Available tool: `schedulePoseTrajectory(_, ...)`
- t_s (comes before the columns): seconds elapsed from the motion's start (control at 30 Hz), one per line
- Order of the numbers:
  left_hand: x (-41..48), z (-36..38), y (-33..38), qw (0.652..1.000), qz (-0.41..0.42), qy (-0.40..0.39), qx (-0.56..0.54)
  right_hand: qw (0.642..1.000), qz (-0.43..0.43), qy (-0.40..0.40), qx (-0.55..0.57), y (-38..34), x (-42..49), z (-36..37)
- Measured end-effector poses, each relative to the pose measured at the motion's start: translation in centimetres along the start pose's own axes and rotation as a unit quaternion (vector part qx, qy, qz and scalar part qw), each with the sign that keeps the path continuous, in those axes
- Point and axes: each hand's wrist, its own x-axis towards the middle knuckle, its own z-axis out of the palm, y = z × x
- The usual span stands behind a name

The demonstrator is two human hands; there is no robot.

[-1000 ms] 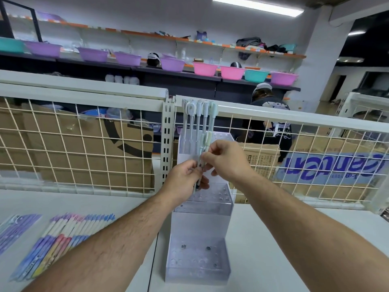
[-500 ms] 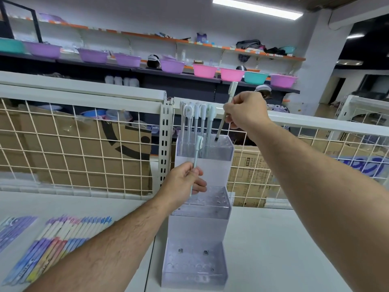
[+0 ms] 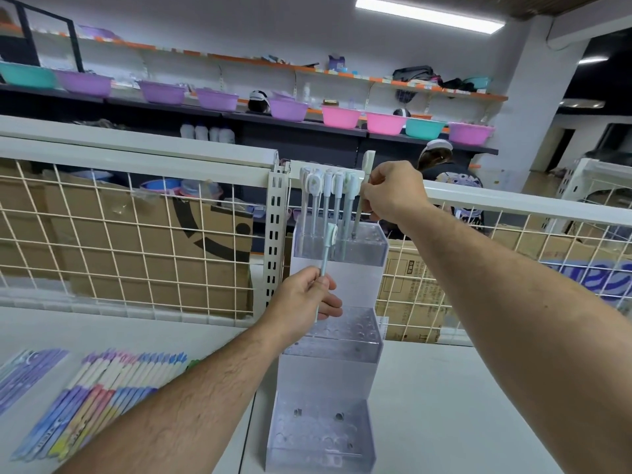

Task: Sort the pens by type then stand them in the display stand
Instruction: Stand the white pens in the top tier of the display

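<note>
Head view, only cam.

R hand (image 3: 393, 193): thumb + fingers pinched on the white pen (image 3: 358, 217), high on the shaft just under the cap. The cap sticks up above the knuckles. The pen's long axis is near vertical w/ a slight lean, cap right of the tip. The tip points down at the hole plate of the top tier (image 3: 367, 249) of the display stand (image 3: 328, 374). It's just right of the row of standing pens (image 3: 337, 203) already in that tier. Can't tell if the tip is seated in a hole or only touching the plate.

Key relation: the target hole lies almost straight below the R fingers, along the pen's own axis. Prob. next move is a push down that line, then let go. Any sideways drift could knock the neighbour pen, which is just beside it.

L hand (image 3: 301, 302): fingers curled round the lower shaft of the second pen (image 3: 329, 242). Same type by the look. It's upright, cap up, in front of the stand, between the top and mid tier (image 3: 345, 331). The L hand is nearer the mid tier and the R hand nearer the top tier.

The bottom tier (image 3: 318, 436) shows no pens. Loose colored pens (image 3: 102, 395) lie flat on the table (image 3: 444, 405) at left, well apart from both hands, not yet stood.
</note>
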Motion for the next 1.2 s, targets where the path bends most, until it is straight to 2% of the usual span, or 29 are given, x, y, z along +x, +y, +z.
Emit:
schedulePoseTrajectory(0.23, 0.3, 0.1, -0.4, 1.000, 0.005, -0.002, -0.005, 0.995, 0.022, -0.081, -0.053, 1.0, -0.4, 1.0)
schedulePoseTrajectory(0.4, 0.4, 0.1, -0.6, 1.000, 0.008, -0.001, -0.009, 0.997, 0.042, -0.060, -0.026, 1.4, -1.0, 0.9)
schedulePoseTrajectory(0.5, 0.3, 0.0, -0.5, 1.000, 0.013, 0.000, -0.010, 0.999, 0.034, -0.007, -0.032, 2.0, -2.3, 0.7)
schedulePoseTrajectory(0.57, 0.3, 0.0, -0.4, 1.000, 0.019, 0.001, -0.011, 1.000, 0.024, 0.016, 0.002, 2.3, -4.1, 0.6)
schedulePoseTrajectory(0.67, 0.2, 0.2, -0.4, 0.999, 0.023, -0.005, -0.028, 0.994, 0.026, -0.062, 0.085, 2.8, -7.3, 0.8)
schedulePoseTrajectory(0.77, 0.2, 0.2, -0.4, 0.999, 0.030, -0.016, -0.016, 0.983, 0.005, -0.150, 0.102, 2.9, -9.5, 1.3)
schedulePoseTrajectory(0.93, 0.3, -0.1, -0.6, 0.999, 0.039, -0.027, -0.011, 0.981, -0.005, -0.164, 0.108, 2.3, -10.0, 2.0)
schedulePoseTrajectory(1.07, 0.5, 0.0, -0.9, 0.997, 0.051, -0.024, 0.058, 0.984, -0.001, -0.131, 0.123, 1.3, -8.9, 0.6)
schedulePoseTrajectory(1.2, 0.8, -0.4, -1.1, 0.973, 0.088, -0.046, 0.211, 0.991, 0.010, -0.058, 0.123, 0.3, -6.5, -1.7)
